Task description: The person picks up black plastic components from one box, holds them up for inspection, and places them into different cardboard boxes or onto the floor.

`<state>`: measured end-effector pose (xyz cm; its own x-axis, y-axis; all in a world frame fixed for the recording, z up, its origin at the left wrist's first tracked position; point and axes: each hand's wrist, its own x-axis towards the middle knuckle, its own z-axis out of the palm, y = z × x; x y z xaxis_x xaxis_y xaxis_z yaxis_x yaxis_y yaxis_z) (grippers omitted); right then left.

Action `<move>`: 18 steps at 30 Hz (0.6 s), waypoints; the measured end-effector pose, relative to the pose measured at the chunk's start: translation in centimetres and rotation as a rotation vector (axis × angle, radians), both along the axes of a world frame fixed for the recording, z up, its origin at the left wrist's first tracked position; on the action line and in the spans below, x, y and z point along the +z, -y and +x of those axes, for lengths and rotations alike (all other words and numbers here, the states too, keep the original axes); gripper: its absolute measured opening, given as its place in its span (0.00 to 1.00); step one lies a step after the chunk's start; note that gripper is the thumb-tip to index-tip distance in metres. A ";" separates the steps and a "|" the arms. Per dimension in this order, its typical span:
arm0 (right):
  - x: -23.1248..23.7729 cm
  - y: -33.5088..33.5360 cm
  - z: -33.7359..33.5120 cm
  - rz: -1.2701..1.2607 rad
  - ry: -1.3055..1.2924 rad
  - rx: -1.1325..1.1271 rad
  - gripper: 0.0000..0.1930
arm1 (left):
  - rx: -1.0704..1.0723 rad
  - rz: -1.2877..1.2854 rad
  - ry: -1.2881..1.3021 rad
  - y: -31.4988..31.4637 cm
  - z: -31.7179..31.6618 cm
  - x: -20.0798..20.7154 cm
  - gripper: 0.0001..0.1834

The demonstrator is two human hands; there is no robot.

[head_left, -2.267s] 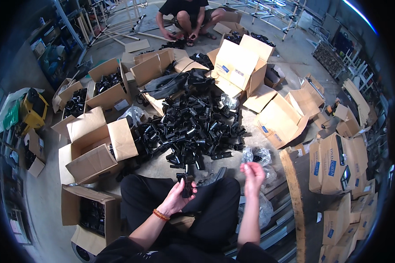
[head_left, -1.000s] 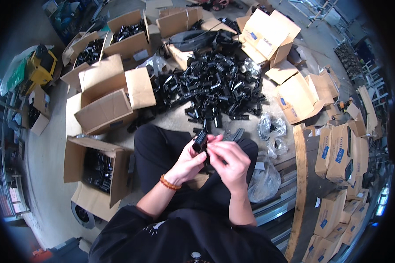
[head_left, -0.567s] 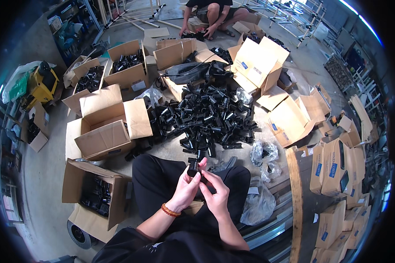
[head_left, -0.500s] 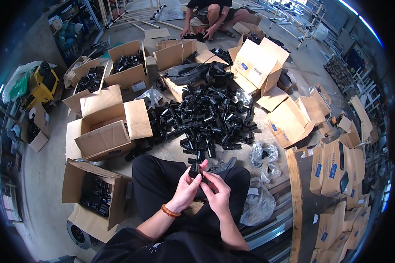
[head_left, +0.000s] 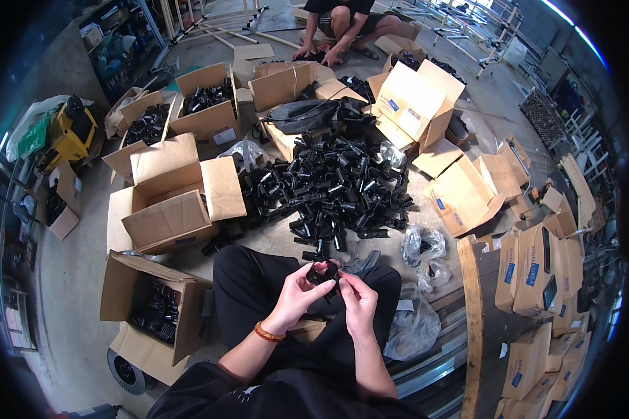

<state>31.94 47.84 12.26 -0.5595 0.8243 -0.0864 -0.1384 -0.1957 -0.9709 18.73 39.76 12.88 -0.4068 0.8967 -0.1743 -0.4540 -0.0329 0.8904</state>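
Note:
Above my crossed legs, my left hand (head_left: 297,299) grips a black pipe joint (head_left: 321,274), its thumb lying across the part. My right hand (head_left: 356,299) meets it from the right, with thumb and fingertips pinched at the joint's side; whether they hold a smaller piece is hidden. Just beyond my knees a big heap of black pipe joints (head_left: 335,183) spreads over the floor. At my left knee stands an open cardboard box (head_left: 189,328) with similar black parts inside.
Another open cardboard box (head_left: 168,222) stands left of the heap. Clear plastic bags (head_left: 412,328) lie by my right knee, beside a wooden plank (head_left: 472,328). Stacked cartons (head_left: 531,269) line the right. Across the heap, a crouching person (head_left: 339,28) reaches into black parts.
The pipe joint in my left hand has turned and moved slightly right, showing a rounder side. My right hand has shifted a little right along with it.

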 end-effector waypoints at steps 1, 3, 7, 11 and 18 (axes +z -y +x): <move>0.0 0.1 -0.2 0.069 -0.013 0.001 0.12 | 0.076 0.027 -0.014 -0.3 0.1 -0.6 0.19; 0.0 0.4 -0.6 0.207 -0.039 0.002 0.12 | 0.060 0.040 -0.043 -0.5 -0.1 0.3 0.19; -0.3 0.0 -0.4 0.245 -0.014 0.084 0.13 | 0.022 0.026 -0.022 -0.2 -0.8 0.3 0.19; -0.4 -0.5 -0.4 0.121 -0.039 0.143 0.14 | 0.027 0.014 -0.008 -0.1 -0.9 0.4 0.19; -0.7 -0.7 -0.3 -0.185 -0.168 0.015 0.14 | 0.173 0.022 0.005 -0.4 -0.3 -0.3 0.21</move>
<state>31.67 48.53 11.57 -0.5912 0.7944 -0.1395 -0.2907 -0.3712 -0.8819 18.41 40.17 12.58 -0.5549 0.8168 -0.1576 -0.4443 -0.1308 0.8863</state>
